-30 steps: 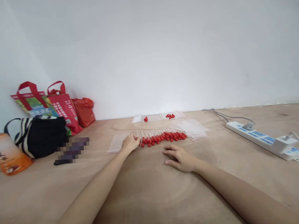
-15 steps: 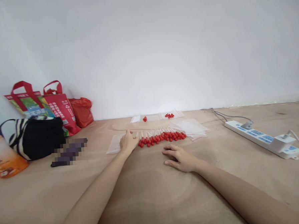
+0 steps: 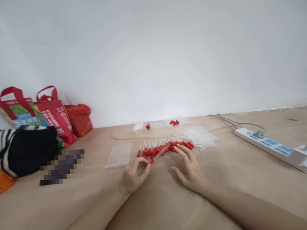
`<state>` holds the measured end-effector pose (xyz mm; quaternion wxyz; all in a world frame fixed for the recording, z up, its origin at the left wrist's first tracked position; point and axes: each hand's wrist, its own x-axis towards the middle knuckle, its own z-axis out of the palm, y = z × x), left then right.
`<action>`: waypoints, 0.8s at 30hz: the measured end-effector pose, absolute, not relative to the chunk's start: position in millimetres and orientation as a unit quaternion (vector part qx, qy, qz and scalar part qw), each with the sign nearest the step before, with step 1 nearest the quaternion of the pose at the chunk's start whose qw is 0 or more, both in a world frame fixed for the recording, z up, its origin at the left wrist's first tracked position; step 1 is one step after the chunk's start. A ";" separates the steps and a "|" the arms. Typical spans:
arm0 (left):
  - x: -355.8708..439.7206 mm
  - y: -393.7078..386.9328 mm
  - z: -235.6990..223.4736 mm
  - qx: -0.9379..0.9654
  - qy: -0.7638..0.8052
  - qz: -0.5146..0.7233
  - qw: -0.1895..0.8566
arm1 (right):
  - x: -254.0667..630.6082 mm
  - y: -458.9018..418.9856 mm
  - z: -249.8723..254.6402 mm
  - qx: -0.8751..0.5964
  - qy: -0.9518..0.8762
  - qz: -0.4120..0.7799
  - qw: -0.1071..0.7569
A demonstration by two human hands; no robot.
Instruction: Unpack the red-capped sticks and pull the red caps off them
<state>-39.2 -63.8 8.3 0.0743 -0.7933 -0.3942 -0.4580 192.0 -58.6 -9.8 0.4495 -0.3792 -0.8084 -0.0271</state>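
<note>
My left hand (image 3: 134, 176) pinches the red bulb end of a dropper (image 3: 159, 155) between thumb and fingers. Its clear, thin tube points up and right, towards my right hand. A row of similar droppers (image 3: 151, 151), red bulbs facing me and pale tubes pointing away, lies just beyond both hands. With fingers apart, my right hand (image 3: 192, 173) hovers or rests at the row's right part; I cannot tell whether a fingertip touches a bulb. A flat clear plastic bag (image 3: 119, 155) lies left of the row, and a stack of such bags (image 3: 201, 137) sits to its right.
Against the wall lie clear bags (image 3: 157, 124) with red-bulbed pieces on them. A white power strip (image 3: 264, 141) with plugs and cables is at the right. On the left stand a red shopping bag (image 3: 57, 120), a black bag (image 3: 31, 145) and a blurred dark object (image 3: 63, 166).
My left hand has come back from beside the flat bag and now holds a dropper in front of the row. My right hand has turned fingers-up beside it. The view has shifted slightly.
</note>
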 end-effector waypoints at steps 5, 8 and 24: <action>-33.0 -72.3 10.3 -0.850 -0.324 -0.395 0.126 | 186.7 -58.0 -3.7 -0.307 -0.865 -0.078 0.389; -34.0 -70.3 8.5 -0.858 -0.329 -0.378 0.111 | 180.6 -52.3 1.4 -0.284 -0.885 -0.064 0.365; -34.0 -61.2 15.1 -0.879 -0.374 -0.291 -0.061 | 177.4 -39.9 2.1 -0.277 -0.902 0.037 0.329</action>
